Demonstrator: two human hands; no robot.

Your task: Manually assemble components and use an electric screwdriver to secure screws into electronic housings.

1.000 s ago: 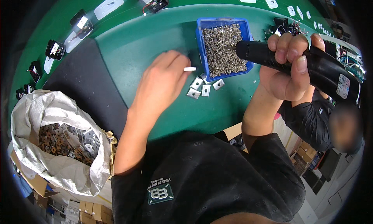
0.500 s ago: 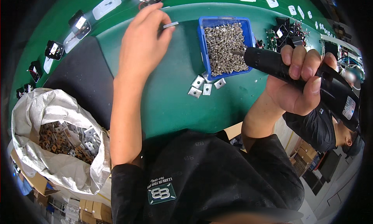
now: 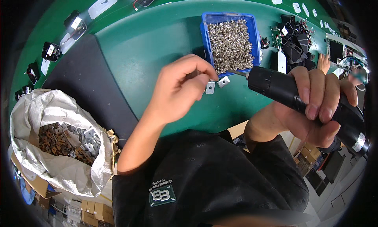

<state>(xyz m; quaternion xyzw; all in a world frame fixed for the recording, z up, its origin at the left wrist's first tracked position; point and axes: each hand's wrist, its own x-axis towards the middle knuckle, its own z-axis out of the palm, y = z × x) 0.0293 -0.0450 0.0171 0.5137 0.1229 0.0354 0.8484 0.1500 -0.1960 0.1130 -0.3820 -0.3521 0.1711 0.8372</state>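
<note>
While right fingers (image 3: 331,94) grip the driver (image 3: 286,91), its white label (image 3: 359,142) shows.

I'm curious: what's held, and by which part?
The right hand holds a black power screwdriver by its body; whether the left hand holds anything is unclear.

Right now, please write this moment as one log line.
left hand: by silver plates, grip unclear | right hand: holding black power screwdriver | blue bin: holding screws

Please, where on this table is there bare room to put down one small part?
Bare green table lies between the black mat and the blue bin, beyond the left hand. The mat looks bare too. It is crowded right of the bin, with black parts.
</note>
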